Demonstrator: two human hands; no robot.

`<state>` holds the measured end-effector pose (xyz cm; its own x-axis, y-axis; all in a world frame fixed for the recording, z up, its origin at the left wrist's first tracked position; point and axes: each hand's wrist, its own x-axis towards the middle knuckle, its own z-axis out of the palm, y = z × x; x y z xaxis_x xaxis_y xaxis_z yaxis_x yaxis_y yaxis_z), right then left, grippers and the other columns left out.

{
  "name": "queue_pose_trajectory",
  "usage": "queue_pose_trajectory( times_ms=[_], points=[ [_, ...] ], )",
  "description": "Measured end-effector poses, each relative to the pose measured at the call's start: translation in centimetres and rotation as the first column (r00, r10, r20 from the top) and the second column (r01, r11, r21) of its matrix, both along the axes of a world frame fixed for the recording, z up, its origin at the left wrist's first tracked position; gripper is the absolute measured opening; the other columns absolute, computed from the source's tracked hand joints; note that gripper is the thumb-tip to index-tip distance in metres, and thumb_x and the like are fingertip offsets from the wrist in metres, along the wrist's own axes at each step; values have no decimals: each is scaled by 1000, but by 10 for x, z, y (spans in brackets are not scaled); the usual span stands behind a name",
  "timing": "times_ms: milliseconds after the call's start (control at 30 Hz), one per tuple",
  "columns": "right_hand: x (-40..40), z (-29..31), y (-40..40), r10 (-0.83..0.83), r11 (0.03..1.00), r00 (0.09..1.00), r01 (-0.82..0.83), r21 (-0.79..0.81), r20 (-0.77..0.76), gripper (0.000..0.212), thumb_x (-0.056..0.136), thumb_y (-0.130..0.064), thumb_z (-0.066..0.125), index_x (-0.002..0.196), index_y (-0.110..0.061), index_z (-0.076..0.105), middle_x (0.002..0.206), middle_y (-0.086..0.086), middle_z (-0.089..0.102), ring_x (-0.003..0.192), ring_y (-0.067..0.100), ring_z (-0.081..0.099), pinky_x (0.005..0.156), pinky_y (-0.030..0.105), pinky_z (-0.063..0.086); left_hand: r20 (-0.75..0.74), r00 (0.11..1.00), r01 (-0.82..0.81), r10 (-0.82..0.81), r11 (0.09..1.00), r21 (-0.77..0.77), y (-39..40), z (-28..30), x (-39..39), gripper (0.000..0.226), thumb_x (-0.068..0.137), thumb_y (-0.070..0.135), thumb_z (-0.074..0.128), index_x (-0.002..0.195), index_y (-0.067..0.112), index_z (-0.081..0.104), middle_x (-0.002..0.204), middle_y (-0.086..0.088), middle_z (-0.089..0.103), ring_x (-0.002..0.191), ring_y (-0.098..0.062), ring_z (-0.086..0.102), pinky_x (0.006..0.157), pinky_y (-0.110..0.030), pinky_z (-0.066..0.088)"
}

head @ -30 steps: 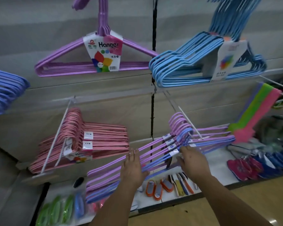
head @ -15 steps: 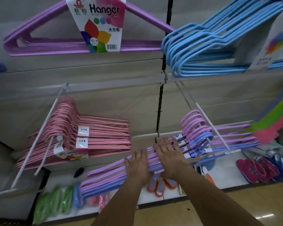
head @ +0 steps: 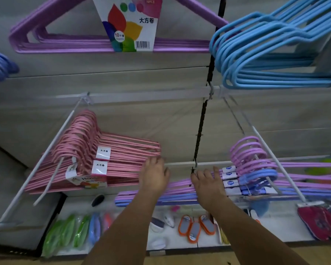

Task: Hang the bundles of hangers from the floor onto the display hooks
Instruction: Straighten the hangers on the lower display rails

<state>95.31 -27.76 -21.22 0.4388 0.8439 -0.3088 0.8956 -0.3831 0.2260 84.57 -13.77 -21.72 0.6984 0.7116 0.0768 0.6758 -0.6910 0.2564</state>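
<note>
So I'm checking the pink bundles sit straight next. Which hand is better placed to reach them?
Left. The left hand is open at the right ends of the pink hanger bundles. The right hand rests on the purple and blue hanger bundles, across the dark upright strip.

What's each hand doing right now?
Left hand: open, fingers at the pink hangers.
Right hand: open, resting on the purple-and-blue hangers.

Pink hangers (head: 96,159), lilac-and-blue hangers (head: 256,169), sky-blue hangers (head: 266,54), orange-rimmed grey brushes (head: 194,227).
</note>
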Motion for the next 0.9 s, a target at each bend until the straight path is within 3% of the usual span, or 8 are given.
queue_pose_trajectory(
  times_ms=[100,200,467,567,700,900],
  points=[
    [9,-3,4,-15,1000,1000,15,4,25,61,91,-19,50,145,-9,22,144,13,30,134,32,29,115,58,5,-95,995,-30,42,992,119,20,3,14,54,96,38,38,146,19,32,152,-8,30,141,-27,23,115,-37,16],
    [16,-6,5,-43,999,998,42,4,56,64,90,-16,50,145,-8,20,143,15,31,132,33,30,115,57,6,-192,980,-24,52,989,149,39,4,28,56,98,42,34,148,18,27,158,-10,17,146,-28,10,118,-44,5],
    [32,-21,5,-132,989,978,141,-45,162,72,91,-16,49,149,0,8,142,20,28,133,38,26,115,57,8,-433,890,-70,145,980,184,83,-2,58,69,96,60,24,152,19,19,160,-9,11,147,-32,3,114,-57,0],
    [43,-25,3,-168,984,962,178,-28,214,72,94,-16,46,149,2,4,142,20,27,132,38,27,114,56,11,-502,850,-63,157,978,199,93,-4,61,71,94,63,22,151,20,21,157,-10,22,146,-33,9,113,-57,1],
    [42,-30,-1,-169,982,951,184,-34,260,68,92,-16,44,147,4,8,138,21,30,126,37,32,110,56,17,-509,843,-64,174,972,227,87,-13,48,59,95,59,26,132,19,49,134,-9,53,129,-29,41,114,-55,8],
    [31,-23,8,-181,984,964,178,31,194,62,87,-17,50,142,-3,25,129,18,40,118,33,39,105,51,25,-524,841,-29,135,978,205,69,-27,14,48,97,47,33,129,18,53,131,-7,52,127,-27,41,115,-55,9]
  ],
)
